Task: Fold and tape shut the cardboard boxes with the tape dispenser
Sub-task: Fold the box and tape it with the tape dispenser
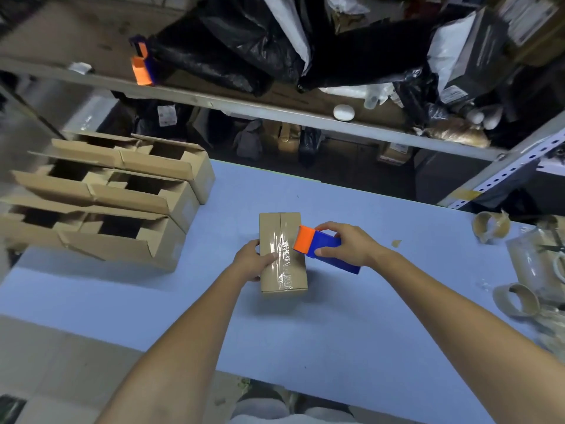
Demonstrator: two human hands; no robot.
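Left hand (255,260) grips the taped box (282,255); right hand (347,243) holds the tape dispenser (324,249) against it.

Taped box (282,254) flat mid-table, blue-orange dispenser (324,249) touching it

No text can be read: the white labels (166,115) on packages under the shelf (275,113) are too blurred.

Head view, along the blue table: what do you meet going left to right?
Open cardboard boxes → left hand → taped box → tape dispenser → right hand → empty tape cores.
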